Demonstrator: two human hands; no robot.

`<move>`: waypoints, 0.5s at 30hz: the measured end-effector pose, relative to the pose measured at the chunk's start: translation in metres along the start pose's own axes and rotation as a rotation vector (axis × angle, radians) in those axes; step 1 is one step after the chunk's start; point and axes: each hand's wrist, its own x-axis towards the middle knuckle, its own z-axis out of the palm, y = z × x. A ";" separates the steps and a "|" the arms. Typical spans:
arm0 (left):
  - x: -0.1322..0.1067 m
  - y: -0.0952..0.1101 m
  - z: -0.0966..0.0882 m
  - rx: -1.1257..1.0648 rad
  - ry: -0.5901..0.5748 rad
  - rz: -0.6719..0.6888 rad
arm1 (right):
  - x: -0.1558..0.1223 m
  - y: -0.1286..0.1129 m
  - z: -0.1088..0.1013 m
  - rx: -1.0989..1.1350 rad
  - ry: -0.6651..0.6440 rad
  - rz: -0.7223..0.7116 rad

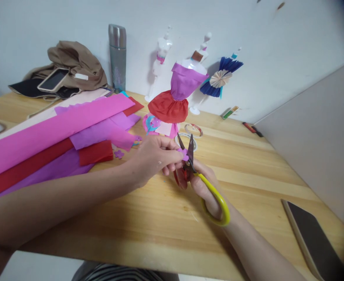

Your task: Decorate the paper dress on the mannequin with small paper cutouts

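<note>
Between the thumb and fingers of my left hand (pixel 157 158) is a small purple paper piece (pixel 184 154) with a scalloped edge. My right hand (pixel 205 185) has its thumb through the yellow handle of a pair of scissors (pixel 191 150). The dark blades stand apart, pointing up and away, with the paper piece between or right against them. A red handle shows behind, partly covered by my fingers. Below and left of my left hand's wrist side lies a purple paper flower (pixel 119 154) on the table.
Crepe paper strips (pixel 57 125) in pink, purple and red cover the left. A mannequin in a purple and red dress (pixel 186 84) stands ahead, near a blue-dressed one (pixel 221 78). Tape rolls (pixel 194 130), a flask (pixel 118 58), a bag (pixel 72 62) and a phone (pixel 312 238) lie about.
</note>
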 end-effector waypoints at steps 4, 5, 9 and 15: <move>0.000 -0.002 0.000 -0.003 0.007 0.001 | 0.002 0.002 0.000 -0.013 0.007 -0.004; 0.000 -0.002 0.000 -0.005 0.010 0.001 | 0.002 0.002 0.000 -0.015 0.009 -0.002; 0.000 -0.001 0.000 -0.005 0.015 0.000 | 0.001 -0.001 0.001 -0.009 0.016 0.015; -0.001 0.000 -0.001 -0.014 -0.003 0.034 | 0.002 -0.004 0.003 0.022 0.024 0.011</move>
